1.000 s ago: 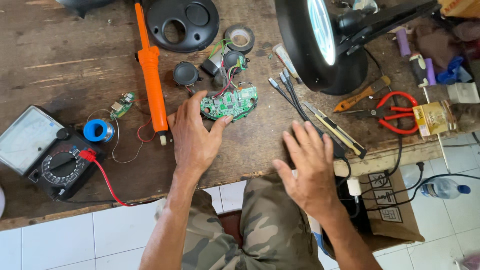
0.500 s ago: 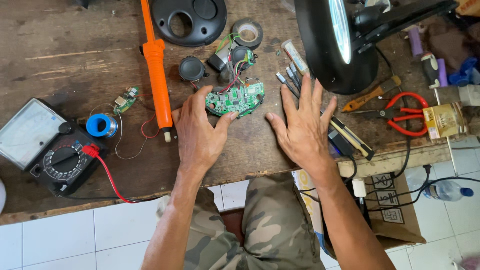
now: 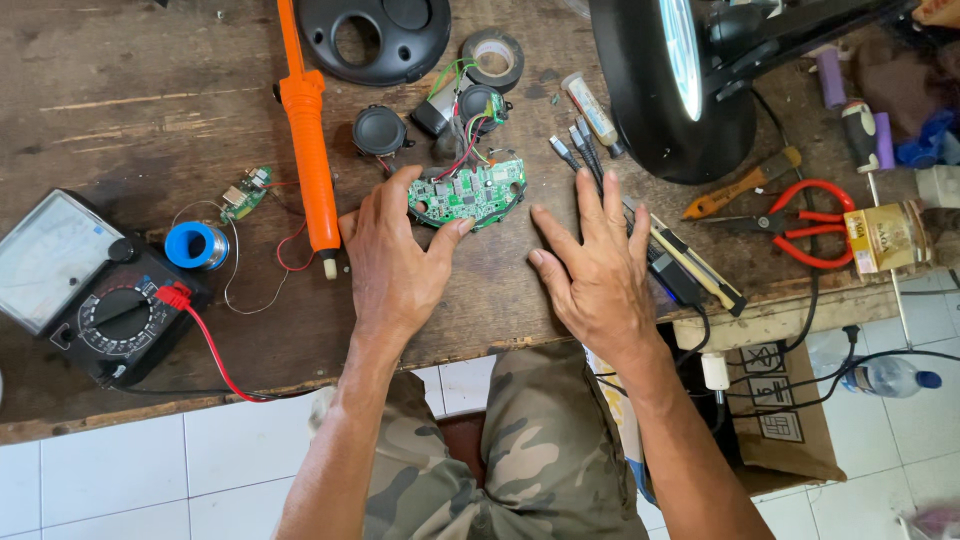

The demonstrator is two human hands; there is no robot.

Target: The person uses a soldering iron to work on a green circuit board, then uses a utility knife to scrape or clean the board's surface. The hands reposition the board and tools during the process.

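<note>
- Far left of the curved green circuit board (image 3: 470, 193), one grey-and-black analogue multimeter (image 3: 75, 285) lies on the dark wooden worktop (image 3: 150, 90), beside one blue solder spool (image 3: 197, 245).
- One long orange desoldering pump (image 3: 310, 150) lies just left of the board.
- The left hand (image 3: 395, 255) stays half-open, its forefinger and thumb touching the board's left and lower edges. The board lies flat, unlifted.
- Two round black speakers (image 3: 380, 130) sit just above the board, wired to it.
- The right hand (image 3: 600, 270) has moved up from the worktop's edge; it now lies flat and spread just right of the board, holding nothing, so both hands now flank it.
</note>
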